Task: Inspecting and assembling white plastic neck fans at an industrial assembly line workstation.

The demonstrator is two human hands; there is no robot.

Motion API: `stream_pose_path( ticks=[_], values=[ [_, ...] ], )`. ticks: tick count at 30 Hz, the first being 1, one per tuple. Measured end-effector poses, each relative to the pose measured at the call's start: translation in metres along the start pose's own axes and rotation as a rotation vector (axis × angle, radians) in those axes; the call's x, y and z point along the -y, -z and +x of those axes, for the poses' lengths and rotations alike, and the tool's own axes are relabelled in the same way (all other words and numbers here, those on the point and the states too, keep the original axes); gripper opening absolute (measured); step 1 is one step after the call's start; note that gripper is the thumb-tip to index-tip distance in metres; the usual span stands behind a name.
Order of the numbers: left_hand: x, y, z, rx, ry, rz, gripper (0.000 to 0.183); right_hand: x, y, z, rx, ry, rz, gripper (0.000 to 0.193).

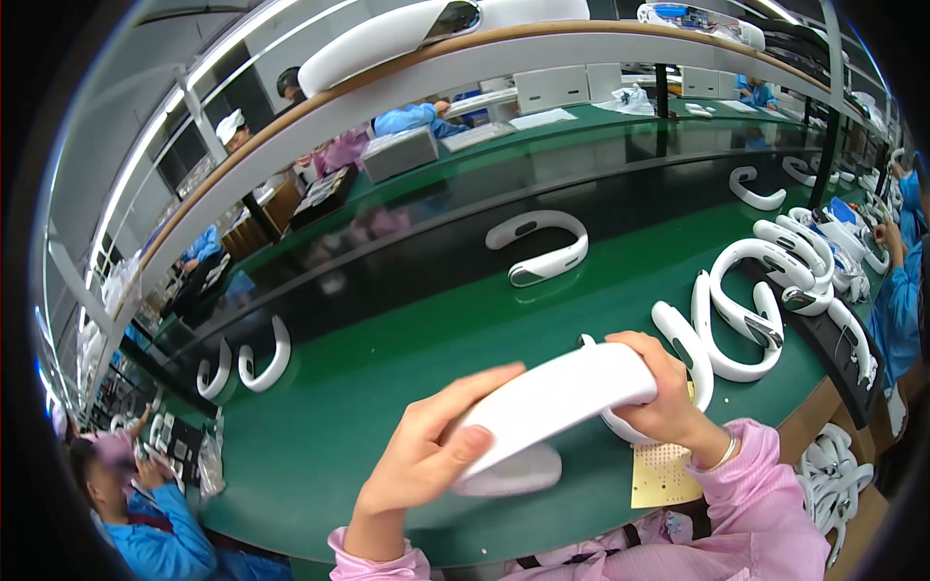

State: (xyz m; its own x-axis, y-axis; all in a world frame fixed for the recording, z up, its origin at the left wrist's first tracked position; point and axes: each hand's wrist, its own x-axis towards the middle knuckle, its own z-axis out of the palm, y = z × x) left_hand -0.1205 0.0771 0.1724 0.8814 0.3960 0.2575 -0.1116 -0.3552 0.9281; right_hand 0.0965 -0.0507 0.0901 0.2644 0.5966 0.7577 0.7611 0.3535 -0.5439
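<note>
Above the green tabletop (368, 387), a white curved neck fan (562, 392) is held up and tilted, its smooth outer side facing me. Closed around its left end is my left hand (426, 441), slightly blurred, with the thumb on the near face. On the other end, my right hand (673, 392) wraps its fingers over the edge. Part of the fan's lower arm (513, 472) shows beneath, near my left hand. A yellow printed sheet (662, 476) lies below my right wrist. More white neck fans (741, 363) rest just right of that hand.
A dark belt (417, 247) runs across behind the tabletop, with a neck fan (552, 264) near its edge. Two more fans (269, 371) lie at left. At right are a black tray (857, 392) and a carton of white fans (831, 474). An overhead shelf (436, 60) spans the back; co-workers sit on both sides.
</note>
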Motion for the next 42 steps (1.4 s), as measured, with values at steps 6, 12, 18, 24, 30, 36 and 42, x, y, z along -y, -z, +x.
stream_pose_path(
  ticks=[6, 12, 18, 24, 30, 36, 42],
  values=[
    [0.043, -0.052, -0.059, 0.009, 0.044, -0.832, 0.055, 0.005, 0.013, -0.050, 0.090, -0.835, 0.738, 0.035],
    [0.048, -0.080, -0.056, -0.249, 0.075, -0.824, 0.049, 0.007, 0.010, -0.074, 0.133, -1.021, 0.859, 0.037],
    [0.076, -0.083, -0.058, -0.349, 0.101, -1.054, 0.047, 0.009, 0.012, -0.078, 0.107, -1.072, 0.753, 0.032],
    [0.063, -0.085, -0.047, -0.338, 0.101, -0.974, 0.046, 0.006, 0.011, -0.075, 0.135, -1.119, 0.787, 0.036],
    [0.011, -0.105, -0.024, -0.402, 0.141, -0.716, 0.047, 0.001, -0.006, -0.075, 0.177, -1.166, 1.015, 0.041],
    [0.002, -0.107, -0.022, -0.242, 0.117, -0.768, 0.033, 0.005, -0.010, -0.068, 0.203, -1.269, 1.014, 0.038],
    [0.003, -0.109, -0.023, -0.245, 0.132, -0.799, 0.031, 0.002, -0.013, -0.071, 0.226, -1.298, 1.084, 0.037]
  ],
)
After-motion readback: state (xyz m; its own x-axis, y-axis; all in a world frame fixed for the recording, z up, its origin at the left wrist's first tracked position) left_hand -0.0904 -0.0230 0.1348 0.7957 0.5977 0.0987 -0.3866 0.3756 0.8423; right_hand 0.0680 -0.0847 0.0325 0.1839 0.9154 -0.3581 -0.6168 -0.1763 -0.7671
